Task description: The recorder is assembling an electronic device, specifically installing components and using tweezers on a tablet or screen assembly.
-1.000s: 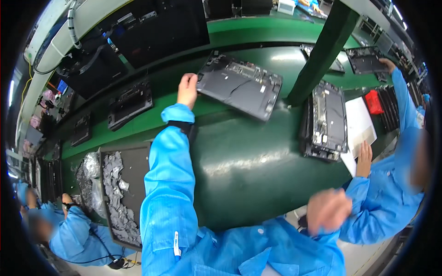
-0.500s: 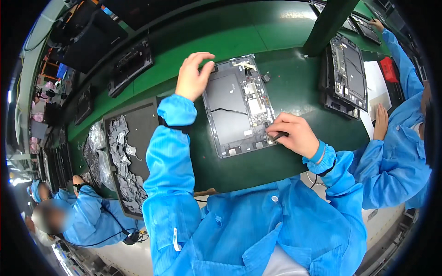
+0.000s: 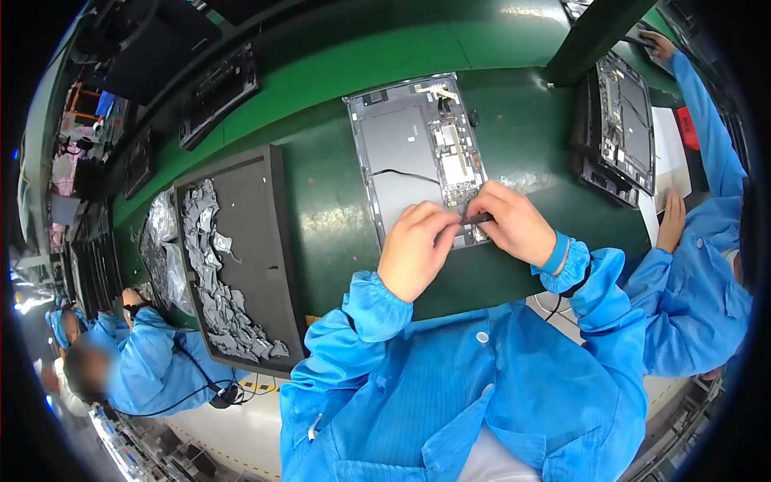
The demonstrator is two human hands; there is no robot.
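An opened tablet lies on the green bench before me, its flat grey battery area, circuit board and a loose black cable exposed. Over its lower right part my two hands come together. My right hand is closed on slim black tweezers, whose shape is only partly visible. Thumb and forefinger of my left hand are pinched at the tweezers' left end. Whatever sits between those left fingertips is too small to make out. The hands hide the tablet's lower edge.
Left of the tablet stands a dark tray with many crumpled grey pieces. More opened devices are stacked at the right, by a dark post. Co-workers in blue sit right and left.
My left hand has come down from the tablet's upper left to meet the right hand at its lower part. The right hand keeps the tweezers and has shifted slightly up.
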